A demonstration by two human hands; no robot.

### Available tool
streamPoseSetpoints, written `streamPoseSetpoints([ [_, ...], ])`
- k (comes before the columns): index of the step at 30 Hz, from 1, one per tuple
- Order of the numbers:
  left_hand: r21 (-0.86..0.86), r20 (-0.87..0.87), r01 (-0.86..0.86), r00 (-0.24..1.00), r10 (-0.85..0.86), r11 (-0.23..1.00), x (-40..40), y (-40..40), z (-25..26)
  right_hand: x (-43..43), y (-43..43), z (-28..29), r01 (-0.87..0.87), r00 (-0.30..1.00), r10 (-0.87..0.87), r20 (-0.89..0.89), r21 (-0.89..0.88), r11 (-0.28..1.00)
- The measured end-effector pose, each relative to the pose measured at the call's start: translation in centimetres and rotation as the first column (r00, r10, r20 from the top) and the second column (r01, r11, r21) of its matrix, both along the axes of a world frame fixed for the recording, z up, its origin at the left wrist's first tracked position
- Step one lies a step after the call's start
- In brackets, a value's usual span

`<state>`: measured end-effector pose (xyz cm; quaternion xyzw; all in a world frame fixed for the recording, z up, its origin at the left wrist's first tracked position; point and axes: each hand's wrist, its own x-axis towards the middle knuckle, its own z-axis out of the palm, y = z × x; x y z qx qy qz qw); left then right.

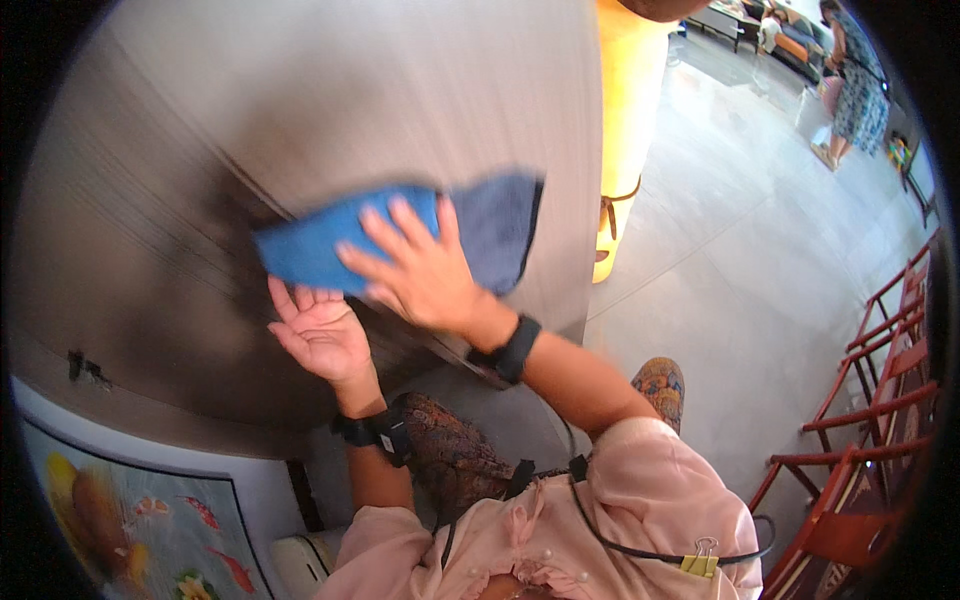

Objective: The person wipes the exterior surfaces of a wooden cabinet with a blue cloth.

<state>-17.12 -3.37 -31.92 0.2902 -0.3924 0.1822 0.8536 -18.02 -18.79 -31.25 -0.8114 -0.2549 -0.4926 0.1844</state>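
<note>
A blue cloth with a darker blue-grey part at its right side lies spread over a large grey-brown panel. On top of the cloth, my right hand is laid with its fingers spread. My left hand is palm up under the cloth's lower left edge, its fingertips at that edge; whether they pinch it is not clear. Both wrists wear black bands. The cloth and the hands look slightly blurred.
Red wooden chairs line the right side. A bright yellow upright object stands past the panel's right edge. Another person stands far off at the top right. At the lower left is a framed picture of fish.
</note>
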Motion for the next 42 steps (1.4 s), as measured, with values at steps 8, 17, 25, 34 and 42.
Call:
streamPoseSetpoints([
  [8,0.14,-0.326,-0.229,0.908,0.263,0.963,-0.8,2.2,-8.0,-1.8,0.3,-21.0,-0.021,0.924,-0.082,-0.373,-0.264,0.964],
  [17,0.45,-0.367,-0.443,0.7,0.613,0.775,-2.1,1.7,-8.9,2.5,-3.3,11.6,0.27,0.901,-0.357,0.245,0.326,0.906],
  [25,0.395,0.2,-0.761,0.618,0.76,0.515,-0.4,-4.2,-1.5,3.2,-7.0,-3.6,0.316,0.935,-0.355,0.005,0.446,0.838],
  [34,0.365,0.502,-0.928,0.13,0.855,-0.074,1.4,-5.9,-1.2,3.2,-7.3,-8.3,0.411,0.908,-0.348,-0.232,0.336,0.848],
  [42,0.336,0.518,-0.94,0.133,0.845,-0.058,1.5,-5.6,-2.7,3.8,-10.4,24.5,0.367,0.854,-0.455,0.251,0.329,0.87],
])
